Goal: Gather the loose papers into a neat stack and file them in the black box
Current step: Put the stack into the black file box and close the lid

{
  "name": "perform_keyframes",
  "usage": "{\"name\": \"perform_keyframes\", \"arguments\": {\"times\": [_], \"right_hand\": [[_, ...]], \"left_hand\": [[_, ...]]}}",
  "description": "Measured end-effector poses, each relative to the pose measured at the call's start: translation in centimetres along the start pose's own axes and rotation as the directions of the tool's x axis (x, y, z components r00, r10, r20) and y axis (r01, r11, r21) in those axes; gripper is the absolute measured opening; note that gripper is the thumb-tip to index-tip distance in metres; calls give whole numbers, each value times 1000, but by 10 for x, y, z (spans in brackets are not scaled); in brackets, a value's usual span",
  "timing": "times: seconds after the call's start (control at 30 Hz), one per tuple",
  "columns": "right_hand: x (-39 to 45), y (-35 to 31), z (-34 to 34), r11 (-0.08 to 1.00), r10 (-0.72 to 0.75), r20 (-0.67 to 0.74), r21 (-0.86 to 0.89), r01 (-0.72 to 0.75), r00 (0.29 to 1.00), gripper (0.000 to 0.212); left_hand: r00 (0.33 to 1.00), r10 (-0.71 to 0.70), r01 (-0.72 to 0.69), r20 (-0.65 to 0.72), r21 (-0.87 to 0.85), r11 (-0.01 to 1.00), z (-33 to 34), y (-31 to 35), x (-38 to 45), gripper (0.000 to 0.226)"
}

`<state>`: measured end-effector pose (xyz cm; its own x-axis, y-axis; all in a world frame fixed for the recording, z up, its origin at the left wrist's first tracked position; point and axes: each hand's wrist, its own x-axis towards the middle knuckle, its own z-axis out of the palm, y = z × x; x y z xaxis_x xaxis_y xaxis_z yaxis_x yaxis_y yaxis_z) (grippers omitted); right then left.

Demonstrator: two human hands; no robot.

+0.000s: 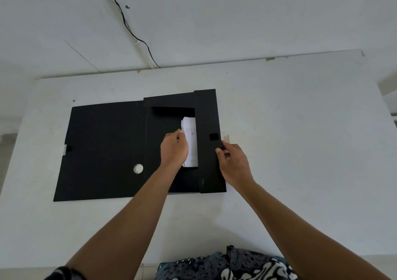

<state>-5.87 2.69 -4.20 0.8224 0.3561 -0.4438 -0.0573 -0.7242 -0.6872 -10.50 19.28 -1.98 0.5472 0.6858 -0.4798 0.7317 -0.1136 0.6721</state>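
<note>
We note the thin white paper stack [190, 142] lying in the right half of the flat black card box [103, 150], left hand [174, 148] closed on its left edge, right hand [233, 161] pinching the stiff right flap; light, floppy, best held edgewise.

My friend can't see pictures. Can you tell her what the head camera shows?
A person's left hand presses a stack of white papers into an open black box on a white table. The right hand grips the box's right side flap.
</note>
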Motion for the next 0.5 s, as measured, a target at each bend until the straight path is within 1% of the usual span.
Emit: {"name": "perform_keyframes", "arguments": {"times": [0.07,0.1,0.17,0.23,0.3,0.37,0.4,0.5], "right_hand": [[-3,-3,-1,999,-5,-11,-33,5,1000,50],[-6,-5,-2,998,-33,-36,-62,30,999,54],[-9,-10,-4,977,-160,-116,-162,140,980,56],[-10,-20,1,919,-322,-141,-284,274,936,54],[-10,-36,14,848,-448,-98,-362,387,889,53],[-14,-57,35,797,-518,-17,-374,475,855,52],[-17,-67,49,768,-550,30,-374,520,835,53],[-30,-96,96,659,-640,193,-361,660,744,57]], "left_hand": [[999,-15,15,42,-4,1000,-4,-4,-4,35],[999,-4,4,34,0,1000,-10,-6,-6,42],[999,22,-22,-29,21,1000,-28,-15,-12,48],[991,43,-36,-129,56,998,-54,-37,-14,48],[974,45,-16,-222,130,991,-86,-68,-14,48],[950,24,36,-312,185,982,-121,-101,-14,49],[937,5,71,-350,203,977,-139,-115,-15,49],[900,-93,207,-427,229,951,-186,-157,-17,53]]}}
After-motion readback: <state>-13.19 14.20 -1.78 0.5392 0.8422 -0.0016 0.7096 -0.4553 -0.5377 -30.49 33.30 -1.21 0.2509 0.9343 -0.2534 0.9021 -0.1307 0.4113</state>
